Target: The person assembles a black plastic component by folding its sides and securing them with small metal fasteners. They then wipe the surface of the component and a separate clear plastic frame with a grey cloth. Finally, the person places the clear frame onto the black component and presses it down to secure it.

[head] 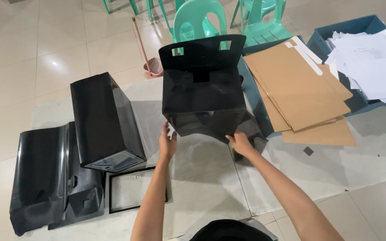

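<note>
Gripping the half-folded black box (204,89) by its lower edge, my left hand (167,143) pinches its near-left corner and my right hand (242,143) closes on its near-right flap. A finished black box (103,120) lies left of it, brown cardboard sheets (298,87) right, green chairs (202,22) behind.

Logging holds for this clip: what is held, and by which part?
Both hands, left and right, hold the black sheet box by its lower edge, one near each bottom corner.
</note>
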